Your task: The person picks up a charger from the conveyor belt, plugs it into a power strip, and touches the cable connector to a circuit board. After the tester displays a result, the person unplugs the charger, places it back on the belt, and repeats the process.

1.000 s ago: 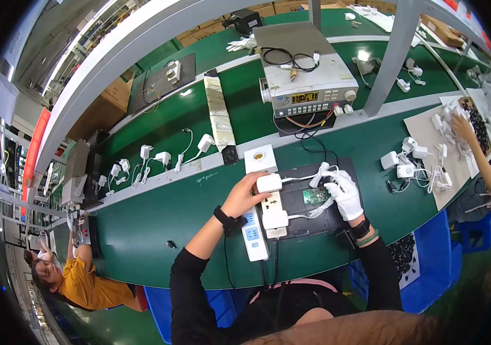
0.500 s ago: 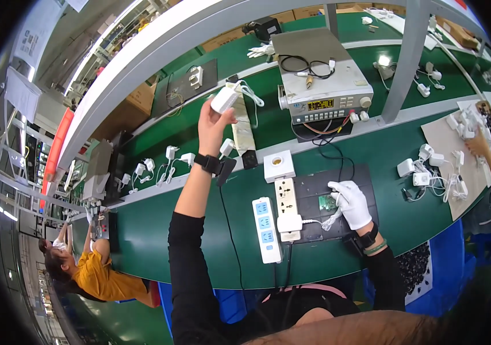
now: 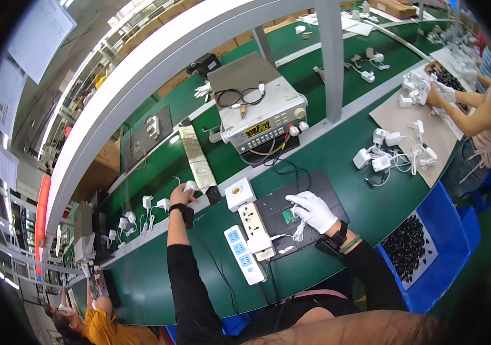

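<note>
My bare left hand (image 3: 180,196) reaches to the rail behind the table. Its fingers are closed around a white plug-in charger (image 3: 191,186), partly hidden by them. My right hand (image 3: 314,213), in a white glove, rests over a black mat (image 3: 332,198). Its lower fingers pinch a white charger cord (image 3: 299,231) beside a small green circuit board (image 3: 288,217); the cord's tip is hidden. That cord runs from a white charger (image 3: 259,244) plugged into a cream socket strip (image 3: 251,219). Alongside lies a white power strip with blue outlets (image 3: 240,249).
A bench meter (image 3: 257,109) stands behind the mat. More white chargers (image 3: 380,164) lie on cardboard at right, where another person's hands (image 3: 438,95) work. A grey post (image 3: 330,63) rises from the rail. A blue bin (image 3: 438,270) of black parts is at lower right.
My left hand has come down and nearer from above the belt to the rail. My right hand keeps its place by the circuit board. The whole view has shifted.
</note>
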{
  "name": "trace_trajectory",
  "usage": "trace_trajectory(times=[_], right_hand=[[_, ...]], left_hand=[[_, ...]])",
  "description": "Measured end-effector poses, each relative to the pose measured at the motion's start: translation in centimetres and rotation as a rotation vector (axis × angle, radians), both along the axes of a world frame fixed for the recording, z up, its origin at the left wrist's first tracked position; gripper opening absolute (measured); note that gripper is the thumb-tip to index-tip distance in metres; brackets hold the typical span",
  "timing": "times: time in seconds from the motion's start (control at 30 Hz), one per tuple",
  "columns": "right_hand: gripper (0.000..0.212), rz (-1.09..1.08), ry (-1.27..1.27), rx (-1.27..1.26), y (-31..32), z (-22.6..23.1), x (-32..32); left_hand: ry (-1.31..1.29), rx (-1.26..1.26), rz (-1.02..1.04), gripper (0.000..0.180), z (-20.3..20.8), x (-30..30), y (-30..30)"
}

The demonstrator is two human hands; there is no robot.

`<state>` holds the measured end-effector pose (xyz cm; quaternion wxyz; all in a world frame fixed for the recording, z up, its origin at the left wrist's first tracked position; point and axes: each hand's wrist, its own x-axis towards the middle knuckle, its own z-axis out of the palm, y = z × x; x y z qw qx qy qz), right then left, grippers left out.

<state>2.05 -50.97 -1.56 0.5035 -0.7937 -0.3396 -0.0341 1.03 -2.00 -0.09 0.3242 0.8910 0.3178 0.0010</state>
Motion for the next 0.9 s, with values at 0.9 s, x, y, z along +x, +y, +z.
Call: trace_trajectory(times=[0.9], right_hand=[[0.024, 0.289, 0.677, 0.450, -8.4, 6.5, -2.4]], left_hand=[[-0.387, -0.963, -0.264, 0.035, 11.0, -6.5, -20.0]])
